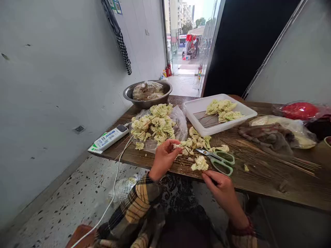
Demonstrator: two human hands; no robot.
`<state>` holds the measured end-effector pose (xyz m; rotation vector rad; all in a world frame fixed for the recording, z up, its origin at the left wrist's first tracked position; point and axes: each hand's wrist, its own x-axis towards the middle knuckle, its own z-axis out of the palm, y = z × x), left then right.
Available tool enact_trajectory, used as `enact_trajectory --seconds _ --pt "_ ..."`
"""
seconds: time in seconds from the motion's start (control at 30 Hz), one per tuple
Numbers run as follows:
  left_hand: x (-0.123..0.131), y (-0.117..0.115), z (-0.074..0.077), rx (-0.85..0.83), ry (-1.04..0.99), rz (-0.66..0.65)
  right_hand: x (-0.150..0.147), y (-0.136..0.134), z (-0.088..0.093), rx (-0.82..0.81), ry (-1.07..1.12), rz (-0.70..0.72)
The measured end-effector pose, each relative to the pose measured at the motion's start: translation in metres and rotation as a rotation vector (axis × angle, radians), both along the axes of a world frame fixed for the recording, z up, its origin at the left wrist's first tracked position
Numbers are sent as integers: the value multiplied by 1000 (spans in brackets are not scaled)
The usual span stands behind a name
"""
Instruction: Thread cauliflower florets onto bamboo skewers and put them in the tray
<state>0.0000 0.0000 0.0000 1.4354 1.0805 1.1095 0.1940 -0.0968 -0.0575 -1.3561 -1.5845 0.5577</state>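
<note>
The right hand (222, 187) is pinched, thumb and forefinger together at the base of a floret (200, 163), which stands just off the fingertips over the near edge of the table (261, 177). Whether the pinch is on the stem or on a stick below it, I cannot tell. The left hand (165, 157) is half curled, thumb near forefinger; a pale bit seems to sit between the tips, but the pieces behind blur into it, so its hold is unsure.

The step looks like fitting florets onto sticks, one piece at a time. The next move would call for bringing the two hands together, with the stem lined up and lightly supported so that it does not split.

The floret is creamy white and knobbly, with a loose, crumbly head. Just beyond it lie scissors (213, 156) with green handles, blades parted and pointing left, near loose florets (198, 140) with pale green stems. Crumbs dot the wood between the hands.

Farther out, beyond the left hand, a larger pile (160, 122) rests on a clear bag (180, 124), thin sticks lying across it. More sticks (305, 167) fan out on the right. Past these, a white tray (230, 126) holds finished-looking bunches (223, 108) on sticks, and a metal bowl (134, 100) holds a wrapped bundle (146, 90).
</note>
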Motion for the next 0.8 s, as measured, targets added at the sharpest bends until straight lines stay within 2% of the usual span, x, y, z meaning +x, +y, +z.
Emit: enact_trajectory --seconds 0.33,0.57,0.8 --pt "3 3 -15 61 5 41 -3 3 -3 85 -14 -46" --pt "13 -2 -14 -57 -134 68 -6 2 -5 130 -18 -59" --pt "18 -6 -16 -30 -135 73 -8 0 -1 123 6 -48"
